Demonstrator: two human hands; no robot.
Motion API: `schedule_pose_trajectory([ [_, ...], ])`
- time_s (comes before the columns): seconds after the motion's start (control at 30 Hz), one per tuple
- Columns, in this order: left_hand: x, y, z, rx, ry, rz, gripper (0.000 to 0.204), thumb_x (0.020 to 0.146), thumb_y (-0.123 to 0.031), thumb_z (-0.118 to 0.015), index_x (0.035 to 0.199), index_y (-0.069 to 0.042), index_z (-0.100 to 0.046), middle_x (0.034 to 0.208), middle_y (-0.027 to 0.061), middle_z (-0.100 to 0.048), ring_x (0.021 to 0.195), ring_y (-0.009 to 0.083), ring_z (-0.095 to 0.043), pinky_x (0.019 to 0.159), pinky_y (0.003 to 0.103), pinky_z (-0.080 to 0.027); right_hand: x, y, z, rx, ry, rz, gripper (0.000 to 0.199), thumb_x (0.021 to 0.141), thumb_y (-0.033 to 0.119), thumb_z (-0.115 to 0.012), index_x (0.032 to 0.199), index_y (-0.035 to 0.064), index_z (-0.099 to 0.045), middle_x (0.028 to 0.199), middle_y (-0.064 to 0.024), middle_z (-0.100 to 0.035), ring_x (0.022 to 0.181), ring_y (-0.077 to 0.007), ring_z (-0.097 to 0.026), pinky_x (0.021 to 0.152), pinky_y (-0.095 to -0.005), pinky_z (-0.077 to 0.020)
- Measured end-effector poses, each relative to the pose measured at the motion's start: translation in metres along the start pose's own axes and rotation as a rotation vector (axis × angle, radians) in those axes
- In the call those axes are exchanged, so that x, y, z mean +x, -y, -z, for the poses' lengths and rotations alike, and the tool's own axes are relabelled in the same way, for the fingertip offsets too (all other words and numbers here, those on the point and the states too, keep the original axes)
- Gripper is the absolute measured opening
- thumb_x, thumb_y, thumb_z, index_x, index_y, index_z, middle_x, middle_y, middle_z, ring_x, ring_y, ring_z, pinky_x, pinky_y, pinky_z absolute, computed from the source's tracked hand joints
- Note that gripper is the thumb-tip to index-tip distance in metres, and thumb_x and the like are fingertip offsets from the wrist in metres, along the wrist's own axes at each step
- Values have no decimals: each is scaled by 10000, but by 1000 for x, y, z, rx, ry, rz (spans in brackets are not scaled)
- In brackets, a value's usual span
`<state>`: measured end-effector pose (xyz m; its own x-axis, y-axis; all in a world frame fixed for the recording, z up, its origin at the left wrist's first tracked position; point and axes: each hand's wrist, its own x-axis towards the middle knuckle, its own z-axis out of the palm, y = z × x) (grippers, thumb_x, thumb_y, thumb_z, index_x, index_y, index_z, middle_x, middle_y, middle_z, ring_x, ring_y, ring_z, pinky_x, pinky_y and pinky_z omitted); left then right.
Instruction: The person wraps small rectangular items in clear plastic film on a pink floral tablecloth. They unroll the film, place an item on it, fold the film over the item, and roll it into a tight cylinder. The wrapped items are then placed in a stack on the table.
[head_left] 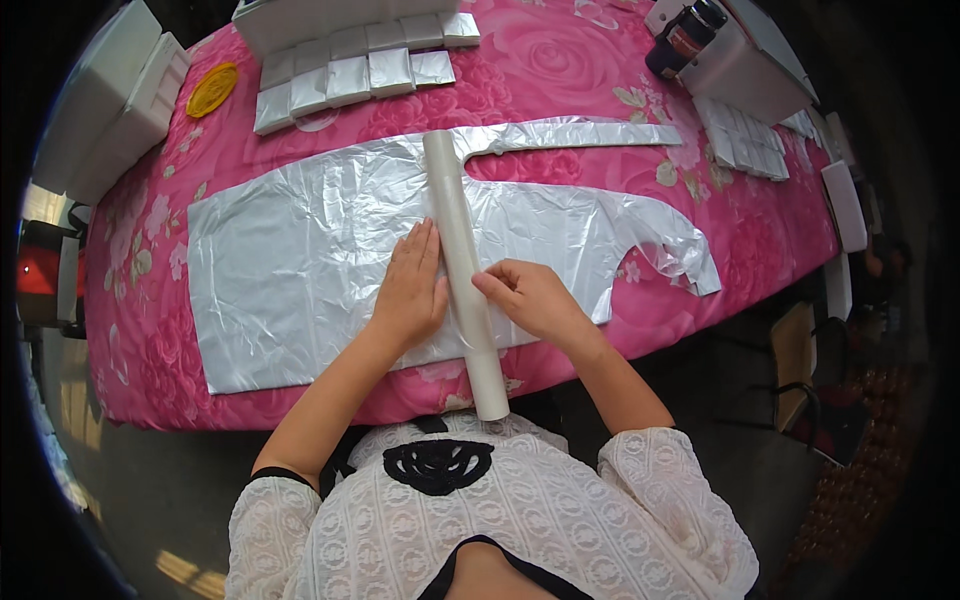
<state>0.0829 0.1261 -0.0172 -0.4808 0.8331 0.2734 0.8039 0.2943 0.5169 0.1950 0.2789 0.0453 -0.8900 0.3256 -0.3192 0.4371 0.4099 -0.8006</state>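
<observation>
A thin silvery plastic apron (300, 250) lies spread flat on a table covered with a pink flowered cloth (560, 60). A long white tube (460, 260) lies across the apron, running from the far side to past the near table edge. My left hand (410, 290) lies flat on the plastic just left of the tube, fingers together and touching its side. My right hand (530, 295) is on the tube's right, fingertips pinching at the tube and the plastic edge there. The apron's neck strap (580, 132) and side tie (670, 250) stretch out to the right.
Several folded silvery packets (350, 70) lie in rows at the far side, more packets (745, 140) at the right. A yellow round thing (212, 88) and white foam boxes (115, 100) are at the far left. A dark jar (685, 38) stands on a white box far right.
</observation>
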Motion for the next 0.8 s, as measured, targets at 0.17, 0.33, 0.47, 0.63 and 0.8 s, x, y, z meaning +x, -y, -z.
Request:
schedule_pose_trajectory([
  [0.17, 5, 0, -4, 0, 28, 9, 648, 751, -125, -473, 1314, 101, -245, 1375, 269, -253, 1286, 385, -252, 1072, 456, -177, 110, 4, 13, 236, 49, -182, 464, 862, 397, -518, 834, -56, -614, 761, -150, -616, 700, -195, -597, 670, -293, -480],
  [0.33, 5, -1, 0, -26, 44, 27, 686, 717, -90, -469, 1332, 87, -223, 1383, 261, -243, 1288, 394, -240, 1077, 446, -171, 144, 12, 14, 915, 66, -277, 393, 902, 336, -475, 1052, -25, -515, 969, -96, -572, 827, -148, -560, 735, -269, -481],
  [0.47, 6, -2, 0, -16, 66, 35, 679, 718, -90, -456, 1331, 88, -227, 1383, 259, -247, 1296, 381, -235, 1078, 442, -172, 168, -12, 15, 1508, -96, -245, 404, 863, 242, -514, 1140, -25, -394, 1115, -141, -507, 997, -246, -522, 882, -373, -441],
  [0.63, 4, -2, 0, 31, 87, 46, 667, 732, -134, -463, 1319, 98, -248, 1381, 248, -262, 1308, 352, -232, 1079, 437, -171, 188, -53, 80, 1796, -376, -44, 333, 841, 221, -475, 1080, -9, -465, 1077, -144, -554, 1004, -294, -527, 902, -438, -406],
  [0.8, 4, -4, 1, 31, 92, 49, 662, 732, -130, -459, 1316, 101, -251, 1382, 249, -260, 1308, 357, -230, 1079, 438, -171, 190, -124, 194, 1729, -737, 123, 316, 873, 273, -359, 1021, 30, -499, 977, -135, -604, 909, -312, -582, 813, -446, -447],
])
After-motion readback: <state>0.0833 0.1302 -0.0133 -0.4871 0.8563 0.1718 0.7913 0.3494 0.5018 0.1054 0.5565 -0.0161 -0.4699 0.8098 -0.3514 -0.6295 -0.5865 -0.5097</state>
